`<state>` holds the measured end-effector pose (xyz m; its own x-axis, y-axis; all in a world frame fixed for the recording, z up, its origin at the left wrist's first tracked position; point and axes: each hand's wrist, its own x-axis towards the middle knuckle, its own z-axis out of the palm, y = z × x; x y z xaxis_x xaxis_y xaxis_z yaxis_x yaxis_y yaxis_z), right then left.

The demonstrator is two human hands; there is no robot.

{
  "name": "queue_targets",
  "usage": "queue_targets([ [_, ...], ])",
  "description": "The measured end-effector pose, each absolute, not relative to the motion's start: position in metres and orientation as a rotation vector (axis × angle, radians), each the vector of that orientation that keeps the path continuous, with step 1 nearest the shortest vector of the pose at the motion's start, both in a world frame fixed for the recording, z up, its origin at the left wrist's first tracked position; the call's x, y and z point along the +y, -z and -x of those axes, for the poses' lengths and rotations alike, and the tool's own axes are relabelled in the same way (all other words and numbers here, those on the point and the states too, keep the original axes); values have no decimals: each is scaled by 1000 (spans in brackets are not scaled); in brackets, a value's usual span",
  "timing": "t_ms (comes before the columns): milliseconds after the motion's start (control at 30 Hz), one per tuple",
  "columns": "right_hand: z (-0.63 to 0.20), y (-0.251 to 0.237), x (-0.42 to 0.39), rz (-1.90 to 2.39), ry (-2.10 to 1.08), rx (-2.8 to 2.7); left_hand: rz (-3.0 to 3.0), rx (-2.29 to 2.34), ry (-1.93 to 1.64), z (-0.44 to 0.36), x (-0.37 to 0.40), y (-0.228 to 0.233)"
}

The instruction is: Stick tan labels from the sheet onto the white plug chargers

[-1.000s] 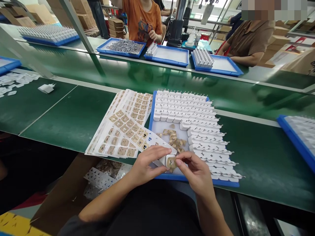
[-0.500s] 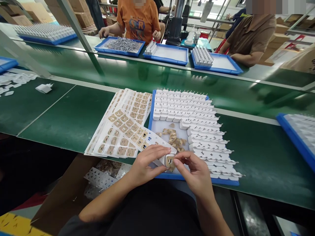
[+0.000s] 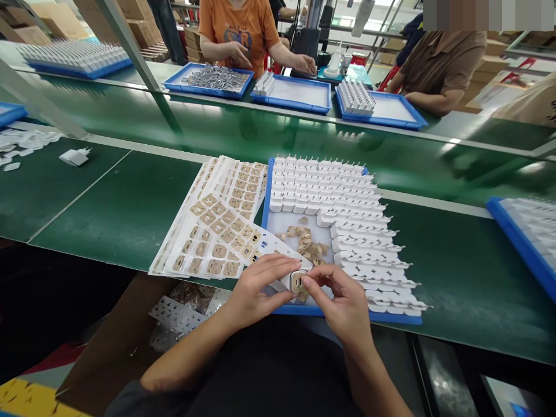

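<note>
Left hand (image 3: 252,292): fingers pinched shut around one small white charger (image 3: 296,282), thumb under, held just above the near rim of the blue tray (image 3: 266,202). Charger face shows a tan sticker with a dark slot. Right hand (image 3: 343,307): fingertips (image 3: 309,282) closed in, pressing on that sticker. One tray before them on the green counter (image 3: 121,214), rows of white chargers (image 3: 343,202) too many to count, plus a loose heap of tan peelings (image 3: 306,243). Fanned sticker sheets (image 3: 217,226) lie just left, overlapping. Three blue trays across the belt.
</note>
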<state>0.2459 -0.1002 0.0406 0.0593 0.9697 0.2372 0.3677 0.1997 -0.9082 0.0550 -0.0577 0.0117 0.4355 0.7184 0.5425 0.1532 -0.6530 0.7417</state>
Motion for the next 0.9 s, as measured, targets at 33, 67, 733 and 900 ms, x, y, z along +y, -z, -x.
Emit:
queue_targets([
  [33,-246,-41,-100,1340,-762,-1493,-2084,729,-1192,-55,-57,-12],
  [67,-245,-41,-100,1340,-751,-1499,-2090,726,-1189,-55,-57,-12],
  [733,-236,-30,-99,1312,-815,-1317,-1967,757,-1236,-58,-59,-8],
  [900,-240,-31,-101,1252,-927,-1309,-1864,750,-1237,-60,-62,-7],
])
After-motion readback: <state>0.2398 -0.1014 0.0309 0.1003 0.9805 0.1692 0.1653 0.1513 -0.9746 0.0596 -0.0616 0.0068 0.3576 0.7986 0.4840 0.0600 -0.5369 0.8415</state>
